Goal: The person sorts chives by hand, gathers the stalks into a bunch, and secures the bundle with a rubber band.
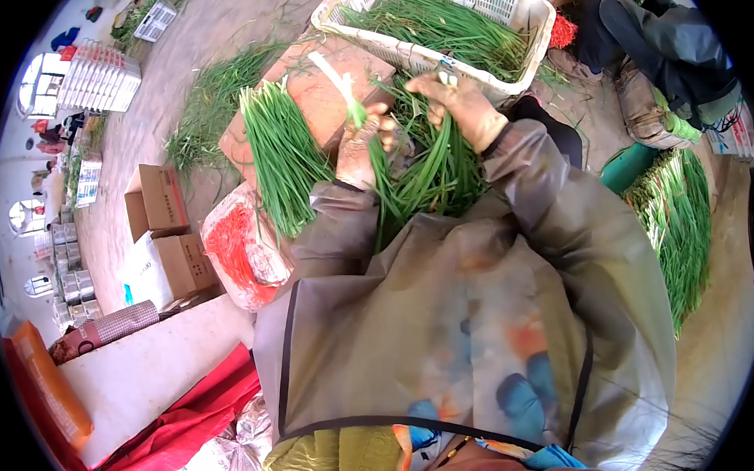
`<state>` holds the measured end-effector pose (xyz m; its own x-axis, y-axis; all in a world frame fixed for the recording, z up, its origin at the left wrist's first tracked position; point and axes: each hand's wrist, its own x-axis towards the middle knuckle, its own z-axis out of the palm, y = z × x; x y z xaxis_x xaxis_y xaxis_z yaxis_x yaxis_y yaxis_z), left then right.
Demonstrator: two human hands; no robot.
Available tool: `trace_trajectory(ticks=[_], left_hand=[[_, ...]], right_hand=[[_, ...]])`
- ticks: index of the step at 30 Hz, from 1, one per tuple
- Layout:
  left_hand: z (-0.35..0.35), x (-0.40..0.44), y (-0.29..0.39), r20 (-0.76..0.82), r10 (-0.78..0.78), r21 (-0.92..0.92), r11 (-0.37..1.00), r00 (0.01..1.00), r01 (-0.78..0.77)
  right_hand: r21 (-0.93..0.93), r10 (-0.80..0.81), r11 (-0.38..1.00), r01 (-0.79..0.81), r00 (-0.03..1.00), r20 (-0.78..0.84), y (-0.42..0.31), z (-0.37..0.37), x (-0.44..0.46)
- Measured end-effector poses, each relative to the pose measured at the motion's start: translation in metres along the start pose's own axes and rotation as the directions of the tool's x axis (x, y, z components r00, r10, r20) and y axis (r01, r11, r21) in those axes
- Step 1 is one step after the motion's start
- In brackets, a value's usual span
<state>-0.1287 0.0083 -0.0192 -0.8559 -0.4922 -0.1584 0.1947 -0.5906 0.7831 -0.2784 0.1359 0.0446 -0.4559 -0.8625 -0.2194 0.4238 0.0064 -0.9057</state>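
Observation:
My left hand point(362, 150) is closed around a few green stalks with long white ends point(338, 81) that point up and to the left. Closed on the white ends of more green stalks point(451, 158) is my right hand point(464, 108), their leaves hanging down over my lap. Both hands wear pale, stained gloves or coverings. Beside my left hand, a bundle of green stalks point(283, 160) lies across the edge of a reddish-brown board point(322, 84).
A white crate point(502, 0) of green stalks stands ahead. Cardboard boxes point(156, 202) and red strings point(238, 250) are at the left. At the right are another person point(678, 50) and a large pile of bundled stalks point(680, 233).

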Motion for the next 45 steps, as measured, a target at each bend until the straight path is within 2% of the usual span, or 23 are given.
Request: trace_trajectory(ticks=[1, 5, 8, 10, 13, 14, 15, 18, 20, 22, 24, 25, 28, 30, 31, 34, 35, 38, 39, 40, 41, 43, 45], left_hand=[[0.015, -0.003, -0.001, -0.009, -0.006, 0.054, 0.999, 1.000, 0.006], [0.032, -0.009, -0.024, 0.126, -0.011, 0.149, 0.989, 0.992, -0.008], [0.031, -0.011, -0.023, 0.083, 0.055, 0.052, 0.997, 0.995, -0.059], [0.016, -0.010, -0.024, 0.031, 0.121, 0.013, 0.993, 0.992, -0.121], [0.011, -0.007, -0.022, 0.009, 0.127, 0.007, 0.992, 0.992, -0.127], [0.010, -0.005, -0.023, 0.097, 0.096, -0.002, 0.995, 0.991, -0.097], [0.010, -0.004, -0.025, 0.185, 0.063, -0.009, 0.998, 0.981, -0.063], [0.030, -0.005, -0.028, 0.301, 0.015, 0.018, 1.000, 0.954, -0.022], [0.035, -0.012, -0.028, 0.303, -0.032, 0.050, 0.999, 0.953, 0.017], [0.031, -0.016, -0.027, 0.385, -0.198, 0.086, 0.980, 0.901, 0.178], [0.031, -0.020, -0.031, 0.346, -0.193, 0.025, 0.980, 0.918, 0.197], [0.028, -0.019, -0.032, 0.395, -0.177, -0.011, 0.980, 0.901, 0.197], [0.027, -0.018, -0.031, 0.443, -0.154, -0.054, 0.979, 0.883, 0.198], [0.025, -0.017, -0.033, 0.436, -0.150, -0.048, 0.981, 0.887, 0.189], [0.023, -0.015, -0.036, 0.440, -0.150, -0.045, 0.981, 0.885, 0.189], [0.019, -0.011, -0.041, 0.451, -0.156, -0.048, 0.979, 0.879, 0.198], [0.022, -0.011, -0.042, 0.449, -0.157, -0.051, 0.978, 0.880, 0.201], [0.028, -0.015, -0.041, 0.363, -0.278, 0.178, 0.958, 0.889, 0.227], [0.032, -0.018, -0.033, 0.358, -0.205, 0.284, 0.953, 0.911, 0.102], [0.035, -0.019, -0.025, 0.363, -0.126, 0.387, 0.922, 0.923, -0.026], [0.016, -0.015, -0.025, 0.305, -0.042, 0.452, 0.886, 0.951, -0.106], [-0.008, -0.025, -0.018, 0.137, 0.145, 0.480, 0.855, 0.980, -0.194], [-0.035, -0.038, -0.008, 0.073, 0.208, 0.523, 0.824, 0.975, -0.215]], right_hand=[[-0.203, -0.091, 0.976, 0.081, 0.995, -0.041, -0.006, 0.007, 0.008], [-0.425, -0.150, 0.901, 0.088, 0.982, -0.115, -0.013, 0.028, 0.033], [-0.378, -0.350, 0.875, 0.303, 0.935, -0.062, -0.004, -0.008, 0.046], [-0.595, -0.272, 0.798, 0.095, 0.938, -0.216, -0.023, -0.034, 0.042], [-0.544, -0.345, 0.823, 0.161, 0.904, -0.254, -0.004, -0.083, 0.065], [-0.546, -0.247, 0.833, 0.087, 0.942, -0.226, -0.002, -0.091, 0.069], [-0.873, -0.084, 0.486, 0.045, 0.996, 0.004, -0.028, -0.052, 0.039], [-0.670, 0.022, 0.729, 0.137, 0.975, 0.223, -0.007, -0.018, 0.022], [-0.470, 0.254, 0.879, -0.082, 0.915, 0.315, -0.001, -0.018, 0.021], [-0.605, 0.321, 0.790, -0.099, 0.907, 0.271, 0.003, -0.021, 0.027], [-0.713, 0.234, 0.701, -0.008, 0.947, 0.219, 0.007, -0.023, 0.028], [-0.850, 0.048, 0.511, 0.132, 0.982, 0.181, 0.004, -0.023, 0.024], [-0.474, 0.014, 0.880, -0.040, 0.998, -0.057, -0.007, -0.054, 0.026], [-0.328, -0.005, 0.939, -0.105, 0.949, -0.316, -0.012, -0.070, 0.024], [-0.266, -0.033, 0.963, -0.047, 0.957, -0.288, -0.012, -0.076, 0.021], [-0.570, -0.355, 0.817, 0.087, 0.855, -0.378, 0.005, -0.077, 0.019], [-0.707, -0.254, 0.706, -0.046, 0.915, -0.313, 0.034, -0.102, 0.047], [-0.370, 0.055, 0.929, -0.009, 0.992, 0.116, 0.017, -0.036, 0.007], [-0.405, 0.031, 0.914, 0.005, 0.996, 0.081, 0.025, -0.031, 0.011], [-0.570, -0.128, 0.816, 0.097, 0.992, -0.014, 0.021, -0.025, 0.013], [-0.824, -0.427, 0.437, 0.361, 0.889, 0.163, 0.014, -0.040, 0.024], [-0.912, -0.551, 0.180, 0.369, 0.806, 0.217, -0.012, -0.099, 0.037], [-0.530, -0.487, 0.761, 0.373, 0.869, -0.088, -0.067, -0.094, 0.015]])
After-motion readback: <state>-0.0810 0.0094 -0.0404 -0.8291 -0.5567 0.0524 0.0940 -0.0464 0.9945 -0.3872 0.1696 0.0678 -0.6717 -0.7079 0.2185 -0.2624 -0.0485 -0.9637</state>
